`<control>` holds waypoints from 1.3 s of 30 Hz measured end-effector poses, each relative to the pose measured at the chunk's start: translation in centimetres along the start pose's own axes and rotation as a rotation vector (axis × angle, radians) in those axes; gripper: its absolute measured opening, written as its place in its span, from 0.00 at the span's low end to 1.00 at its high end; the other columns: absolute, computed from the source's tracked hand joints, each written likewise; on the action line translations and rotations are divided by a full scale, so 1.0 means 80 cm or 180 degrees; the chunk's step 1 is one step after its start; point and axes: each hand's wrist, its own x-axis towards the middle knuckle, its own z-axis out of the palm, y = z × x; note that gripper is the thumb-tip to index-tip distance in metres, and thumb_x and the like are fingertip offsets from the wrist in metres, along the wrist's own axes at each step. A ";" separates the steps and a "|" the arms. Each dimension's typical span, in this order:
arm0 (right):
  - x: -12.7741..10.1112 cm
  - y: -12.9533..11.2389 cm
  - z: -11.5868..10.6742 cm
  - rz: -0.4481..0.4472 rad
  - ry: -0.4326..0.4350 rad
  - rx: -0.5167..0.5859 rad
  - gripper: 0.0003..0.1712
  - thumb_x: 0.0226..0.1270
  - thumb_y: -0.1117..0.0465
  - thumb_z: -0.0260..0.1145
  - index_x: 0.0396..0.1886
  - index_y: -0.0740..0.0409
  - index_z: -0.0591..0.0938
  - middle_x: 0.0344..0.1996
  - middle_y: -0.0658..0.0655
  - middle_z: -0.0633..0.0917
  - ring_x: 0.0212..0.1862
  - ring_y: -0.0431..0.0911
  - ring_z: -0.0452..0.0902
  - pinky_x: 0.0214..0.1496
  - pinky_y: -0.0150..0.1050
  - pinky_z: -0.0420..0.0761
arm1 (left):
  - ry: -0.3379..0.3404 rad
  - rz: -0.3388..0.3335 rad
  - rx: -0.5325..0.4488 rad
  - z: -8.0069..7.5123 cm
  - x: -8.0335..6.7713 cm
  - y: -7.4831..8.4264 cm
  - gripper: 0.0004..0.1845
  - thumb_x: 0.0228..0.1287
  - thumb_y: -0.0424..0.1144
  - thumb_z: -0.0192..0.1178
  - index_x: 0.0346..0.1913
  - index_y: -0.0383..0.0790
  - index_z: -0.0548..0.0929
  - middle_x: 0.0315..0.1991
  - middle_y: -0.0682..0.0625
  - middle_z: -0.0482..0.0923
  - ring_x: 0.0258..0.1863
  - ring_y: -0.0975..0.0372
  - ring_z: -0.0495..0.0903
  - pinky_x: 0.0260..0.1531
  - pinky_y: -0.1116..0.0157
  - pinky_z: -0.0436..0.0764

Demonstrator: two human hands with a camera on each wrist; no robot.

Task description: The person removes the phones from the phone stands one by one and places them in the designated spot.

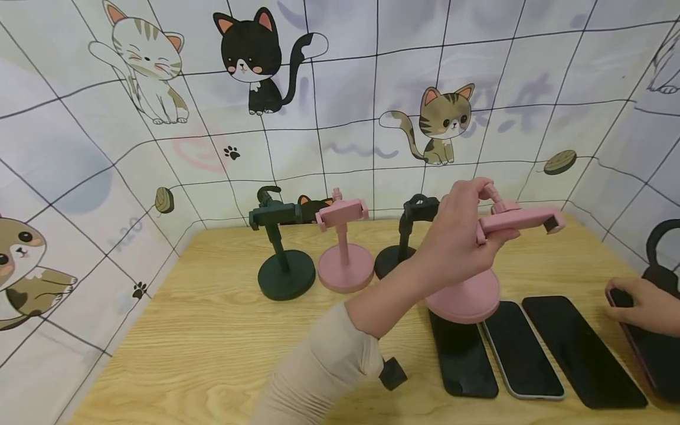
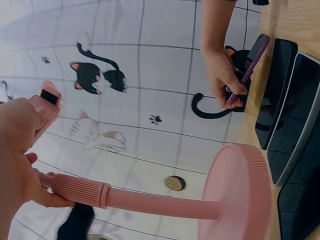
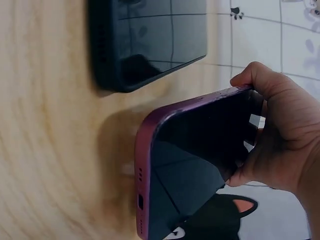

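My left hand [image 1: 459, 233] grips a pink phone stand [image 1: 467, 301] at its upper part, fingers behind the clamp and thumb under it. The stand's round base overlaps the top ends of two phones in the head view. In the left wrist view its ribbed collar [image 2: 80, 190] and stem run from my fingers to the base. At the right edge, my right hand [image 1: 648, 307] holds a dark-screened phone [image 3: 185, 165] with a purple-pink frame by its far end, fingers and thumb on opposite edges. The phone's near end, with the charging port, tilts over the wooden table.
Three phones, a black one [image 1: 464, 360], a silver-edged one [image 1: 523, 351] and another black one [image 1: 584, 351], lie side by side. Behind stand a dark green stand [image 1: 287, 274], a pink stand [image 1: 345, 268] and a black stand [image 1: 404, 236]. A cat-print cloth [image 1: 345, 130] backs the table.
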 end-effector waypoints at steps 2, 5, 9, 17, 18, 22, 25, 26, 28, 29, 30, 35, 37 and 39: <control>-0.002 0.007 0.008 -0.0122 0.0122 0.0053 0.13 0.43 0.69 0.70 0.24 0.59 0.72 0.19 0.46 0.66 0.20 0.32 0.55 0.27 0.34 0.60 | 0.0033 -0.0016 0.0058 0.012 0.009 -0.002 0.27 0.56 0.42 0.62 0.52 0.33 0.62 0.48 0.48 0.66 0.52 0.62 0.64 0.54 0.73 0.57; -0.003 0.011 0.015 -0.0240 0.0240 0.0052 0.15 0.38 0.70 0.71 0.23 0.56 0.72 0.20 0.44 0.69 0.24 0.28 0.60 0.26 0.32 0.63 | 0.0084 -0.0045 0.0194 0.027 0.018 -0.005 0.25 0.57 0.44 0.61 0.51 0.35 0.63 0.47 0.49 0.66 0.52 0.63 0.64 0.52 0.74 0.57; -0.002 0.009 0.015 -0.0244 0.0188 0.0007 0.15 0.38 0.69 0.72 0.24 0.58 0.73 0.23 0.47 0.73 0.26 0.29 0.61 0.26 0.32 0.65 | 0.0111 -0.0089 0.0393 0.037 0.023 -0.006 0.24 0.58 0.45 0.60 0.50 0.37 0.62 0.46 0.50 0.65 0.51 0.64 0.62 0.49 0.75 0.57; -0.001 0.002 0.003 0.0036 -0.0122 -0.0004 0.13 0.45 0.68 0.69 0.28 0.62 0.73 0.25 0.54 0.75 0.26 0.35 0.60 0.28 0.36 0.65 | 0.0053 -0.0212 0.0553 0.046 0.022 -0.002 0.23 0.58 0.46 0.59 0.49 0.40 0.63 0.47 0.51 0.64 0.50 0.66 0.61 0.45 0.77 0.55; -0.002 0.003 0.003 0.0036 -0.0110 -0.0018 0.13 0.44 0.68 0.69 0.27 0.62 0.73 0.25 0.54 0.76 0.26 0.35 0.60 0.28 0.36 0.66 | 0.0029 -0.0215 0.0541 0.048 0.022 -0.002 0.22 0.58 0.46 0.59 0.48 0.40 0.62 0.47 0.51 0.64 0.50 0.66 0.61 0.45 0.77 0.55; -0.001 0.009 0.004 0.0079 -0.0168 0.0003 0.13 0.44 0.67 0.69 0.28 0.63 0.73 0.25 0.58 0.78 0.27 0.40 0.67 0.29 0.41 0.69 | -0.0030 -0.0176 0.0534 0.059 0.022 -0.003 0.24 0.58 0.47 0.59 0.50 0.39 0.62 0.47 0.51 0.65 0.49 0.66 0.62 0.46 0.76 0.56; -0.001 0.011 0.007 0.0112 -0.0185 0.0021 0.14 0.44 0.65 0.70 0.29 0.63 0.74 0.27 0.59 0.79 0.29 0.45 0.72 0.30 0.44 0.71 | -0.0094 -0.0165 0.0507 0.068 0.024 -0.005 0.25 0.59 0.47 0.59 0.51 0.39 0.61 0.49 0.50 0.65 0.51 0.65 0.62 0.50 0.76 0.55; -0.001 0.010 0.007 0.0142 -0.0229 0.0063 0.14 0.44 0.65 0.70 0.29 0.64 0.75 0.28 0.61 0.79 0.30 0.49 0.74 0.31 0.46 0.72 | -0.0109 -0.0171 0.0489 0.072 0.024 -0.006 0.25 0.59 0.47 0.59 0.51 0.39 0.61 0.50 0.50 0.65 0.52 0.65 0.62 0.52 0.76 0.55; -0.001 0.009 0.006 0.0180 -0.0286 0.0117 0.14 0.45 0.64 0.70 0.30 0.64 0.75 0.29 0.63 0.80 0.32 0.52 0.75 0.33 0.49 0.72 | -0.0118 -0.0183 0.0504 0.078 0.026 -0.009 0.25 0.59 0.47 0.59 0.51 0.39 0.61 0.52 0.49 0.65 0.54 0.64 0.62 0.55 0.75 0.54; -0.001 0.007 0.006 0.0198 -0.0308 0.0127 0.14 0.45 0.63 0.70 0.30 0.64 0.75 0.29 0.62 0.80 0.32 0.51 0.74 0.33 0.48 0.72 | -0.0115 -0.0179 0.0521 0.080 0.027 -0.011 0.25 0.59 0.47 0.59 0.51 0.39 0.61 0.52 0.49 0.64 0.55 0.64 0.62 0.56 0.74 0.53; 0.000 0.005 0.005 0.0217 -0.0349 0.0172 0.14 0.46 0.63 0.69 0.31 0.65 0.75 0.30 0.62 0.80 0.32 0.52 0.74 0.33 0.49 0.72 | -0.0107 -0.0165 0.0543 0.083 0.028 -0.013 0.25 0.59 0.47 0.59 0.51 0.39 0.61 0.52 0.49 0.64 0.56 0.64 0.61 0.56 0.74 0.53; -0.001 -0.005 -0.001 0.0286 -0.0490 0.0225 0.13 0.49 0.61 0.68 0.32 0.62 0.74 0.26 0.54 0.76 0.27 0.42 0.66 0.29 0.37 0.66 | -0.0068 0.0034 0.0679 0.098 0.032 -0.027 0.26 0.59 0.48 0.58 0.51 0.39 0.60 0.49 0.51 0.65 0.52 0.65 0.62 0.54 0.75 0.55; -0.002 -0.009 -0.001 0.0289 -0.0526 0.0288 0.12 0.51 0.61 0.67 0.32 0.61 0.74 0.26 0.52 0.73 0.26 0.40 0.63 0.28 0.34 0.63 | -0.0094 0.0110 0.0685 0.105 0.033 -0.033 0.26 0.59 0.48 0.58 0.52 0.38 0.60 0.48 0.51 0.65 0.51 0.64 0.62 0.55 0.74 0.55; -0.003 -0.011 -0.001 0.0302 -0.0569 0.0366 0.12 0.52 0.61 0.67 0.32 0.60 0.74 0.25 0.50 0.72 0.26 0.38 0.62 0.28 0.33 0.62 | -0.0099 0.0182 0.0658 0.113 0.033 -0.041 0.27 0.59 0.47 0.58 0.53 0.37 0.59 0.48 0.50 0.65 0.51 0.63 0.62 0.56 0.73 0.55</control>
